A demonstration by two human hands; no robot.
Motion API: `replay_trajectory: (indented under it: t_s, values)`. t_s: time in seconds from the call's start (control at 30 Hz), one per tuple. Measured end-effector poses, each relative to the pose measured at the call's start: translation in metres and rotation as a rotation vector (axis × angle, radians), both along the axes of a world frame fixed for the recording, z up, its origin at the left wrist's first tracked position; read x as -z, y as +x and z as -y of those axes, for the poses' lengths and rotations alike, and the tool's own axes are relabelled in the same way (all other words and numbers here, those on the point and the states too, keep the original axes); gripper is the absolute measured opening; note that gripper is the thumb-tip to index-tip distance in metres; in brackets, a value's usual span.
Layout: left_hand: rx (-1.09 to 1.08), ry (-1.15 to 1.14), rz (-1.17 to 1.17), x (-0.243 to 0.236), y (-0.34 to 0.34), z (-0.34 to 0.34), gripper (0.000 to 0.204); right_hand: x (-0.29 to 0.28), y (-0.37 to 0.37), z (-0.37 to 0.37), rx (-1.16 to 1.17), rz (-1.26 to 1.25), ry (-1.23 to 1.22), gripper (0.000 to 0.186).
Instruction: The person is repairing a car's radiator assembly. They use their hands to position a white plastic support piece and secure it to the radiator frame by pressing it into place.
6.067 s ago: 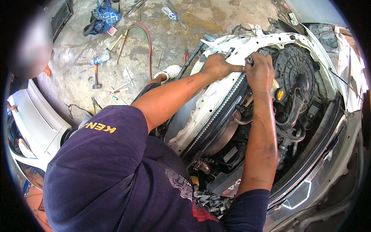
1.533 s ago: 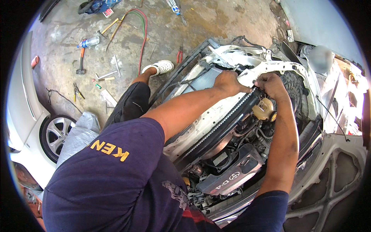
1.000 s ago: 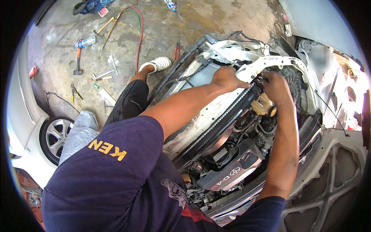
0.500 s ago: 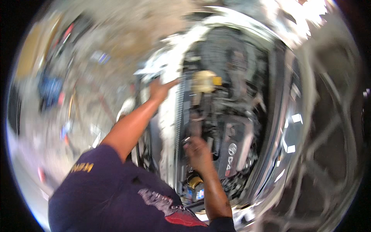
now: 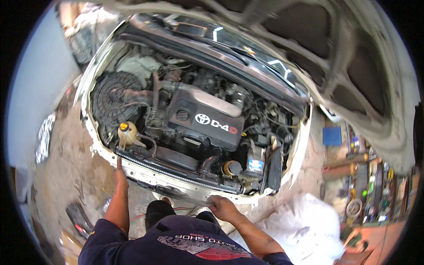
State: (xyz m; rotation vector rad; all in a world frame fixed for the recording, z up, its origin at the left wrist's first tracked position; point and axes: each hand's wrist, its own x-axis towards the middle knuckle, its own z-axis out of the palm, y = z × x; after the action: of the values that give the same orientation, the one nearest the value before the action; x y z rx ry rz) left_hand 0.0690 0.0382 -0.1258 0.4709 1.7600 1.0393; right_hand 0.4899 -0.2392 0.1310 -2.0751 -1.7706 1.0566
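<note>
My left hand [image 5: 120, 176] is at the white front panel [image 5: 149, 171] of an open car engine bay, one digit stretched up to its top edge; the other fingers are blurred and partly hidden. Farther right, my right hand [image 5: 221, 206] has curled fingers around something I cannot make out, beside that panel's lower edge. Along the panel runs the dark radiator top [image 5: 176, 174]. Above my left hand is a cream reservoir [image 5: 129, 137] with a yellow cap. The dark engine cover [image 5: 207, 137] fills the middle of the bay.
The raised bonnet [image 5: 318, 48] arches over the top right. A pale panel or wall [image 5: 39, 101] stands at the left. A large white covering [image 5: 291, 229] lies at lower right, near cluttered tools and parts [image 5: 362, 176]. My feet stand on stained concrete [image 5: 75, 176].
The view has swung sharply round, so the bay now faces me squarely. My right hand has moved from beside the reservoir toward the panel's middle-right, away from my left hand.
</note>
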Motion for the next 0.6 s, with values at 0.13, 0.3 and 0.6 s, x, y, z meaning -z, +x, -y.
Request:
replay_trajectory:
  t_s: [0.13,0.3,0.6]
  values:
    - [0.044,-0.23,-0.32,-0.067,0.003,0.005,0.104,0.004,0.007,0.075,0.16,-0.012,0.014,0.024]
    - [0.003,-0.11,-0.684,-0.055,-0.066,0.015,0.077,0.026,0.017,0.136,0.247,-0.092,0.037,0.028]
    - [0.647,-0.315,0.087,-0.152,-0.008,0.158,0.019,0.076,0.038,0.225,0.46,-0.189,0.09,0.027]
